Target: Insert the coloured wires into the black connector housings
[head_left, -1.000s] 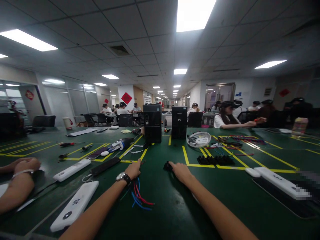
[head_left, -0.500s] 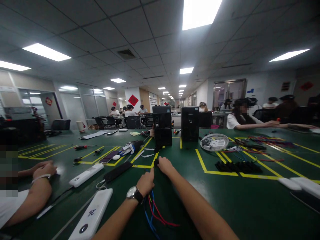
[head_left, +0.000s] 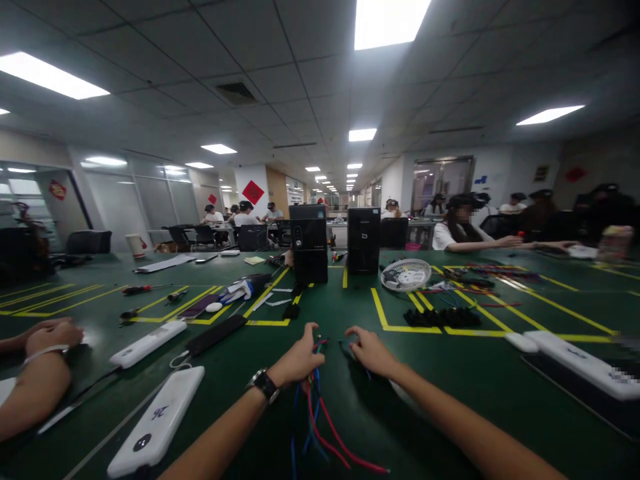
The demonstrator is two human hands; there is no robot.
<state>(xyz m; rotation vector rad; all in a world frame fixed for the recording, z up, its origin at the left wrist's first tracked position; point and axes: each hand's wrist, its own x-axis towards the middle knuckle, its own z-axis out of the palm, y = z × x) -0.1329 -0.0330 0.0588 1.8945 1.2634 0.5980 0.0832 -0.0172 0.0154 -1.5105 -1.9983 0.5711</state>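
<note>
My left hand (head_left: 299, 360), with a wristwatch (head_left: 263, 385) on the wrist, is closed around the far end of a bundle of red and blue wires (head_left: 317, 417) that trails toward me over the green table (head_left: 450, 393). My right hand (head_left: 369, 350) rests just to its right with fingers curled down on the table; whether it holds anything is hidden. A small black part (head_left: 291, 311) lies on the table beyond my hands, near a yellow line.
White power banks (head_left: 156, 420) (head_left: 147, 343) and a black bar (head_left: 215, 335) lie at left, beside another person's arms (head_left: 35, 373). Two black computer towers (head_left: 309, 243) (head_left: 363, 240), a white fan guard (head_left: 406, 275), black connectors (head_left: 443, 317) and a white device (head_left: 580, 363) sit farther off. Seated people work at the back.
My right hand let go of the small black part, which now lies beyond it, and drew back toward me. My left hand closed on the wire ends.
</note>
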